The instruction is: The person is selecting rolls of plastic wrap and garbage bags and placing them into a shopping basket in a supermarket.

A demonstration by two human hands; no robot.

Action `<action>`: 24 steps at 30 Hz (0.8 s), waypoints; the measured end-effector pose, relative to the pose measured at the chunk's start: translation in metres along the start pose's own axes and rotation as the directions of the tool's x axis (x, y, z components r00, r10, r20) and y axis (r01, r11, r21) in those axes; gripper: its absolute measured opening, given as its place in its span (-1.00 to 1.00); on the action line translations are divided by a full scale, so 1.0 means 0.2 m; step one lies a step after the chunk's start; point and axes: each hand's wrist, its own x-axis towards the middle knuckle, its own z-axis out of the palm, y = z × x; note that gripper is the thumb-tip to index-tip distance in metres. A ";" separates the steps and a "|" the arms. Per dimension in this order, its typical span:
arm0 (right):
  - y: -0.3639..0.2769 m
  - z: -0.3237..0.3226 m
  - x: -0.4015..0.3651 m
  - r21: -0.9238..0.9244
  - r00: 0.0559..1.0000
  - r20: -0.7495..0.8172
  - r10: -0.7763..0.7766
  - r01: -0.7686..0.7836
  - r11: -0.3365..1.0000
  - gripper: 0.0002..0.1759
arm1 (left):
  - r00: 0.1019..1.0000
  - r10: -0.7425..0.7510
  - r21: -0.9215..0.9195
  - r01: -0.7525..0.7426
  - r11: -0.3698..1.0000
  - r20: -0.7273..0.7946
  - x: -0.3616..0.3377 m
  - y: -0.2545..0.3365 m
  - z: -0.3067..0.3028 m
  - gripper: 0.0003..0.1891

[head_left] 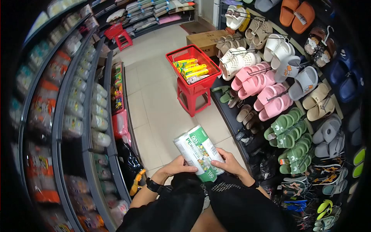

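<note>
The left hand (178, 166) and right hand (231, 164) hold a long green-and-white plastic pack (198, 152), closer than the red plastic basket (200, 87). Under the basket is a red plastic stool (188, 102).

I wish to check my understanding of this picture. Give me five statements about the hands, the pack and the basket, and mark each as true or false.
1. The left hand and the right hand hold the pack. True.
2. The pack is all black. False: it is mostly green and white.
3. The basket stands on a red stool. True.
4. Pink slippers hang right of the basket. True.
5. The basket is empty. False: yellow items lie in it.
</note>
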 end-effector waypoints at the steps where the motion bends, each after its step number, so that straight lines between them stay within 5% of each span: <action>1: 0.02 -0.03 0.10 -0.014 1.000 -0.009 0.000 0.000 1.000 -0.35 | 1.000 -0.014 0.006 0.014 1.000 0.007 0.07 0.03 -0.09 -0.36; 3: 0.01 -0.10 0.32 -0.051 1.000 -0.008 0.005 -0.005 0.999 -0.35 | 0.989 -0.149 -0.043 0.148 0.988 -0.014 0.22 0.08 -0.25 -0.46; 17: -0.17 -0.79 2.03 -0.256 0.999 0.015 0.040 -0.035 0.966 -0.29 | 0.976 -0.172 -0.095 0.160 0.983 -0.132 1.39 0.75 -1.39 -0.50; 24: -0.08 -0.93 2.69 -0.353 0.978 -0.007 0.209 -0.197 0.915 -0.26 | 0.960 -0.276 -0.339 0.248 0.908 -0.039 1.84 0.85 -1.92 -0.60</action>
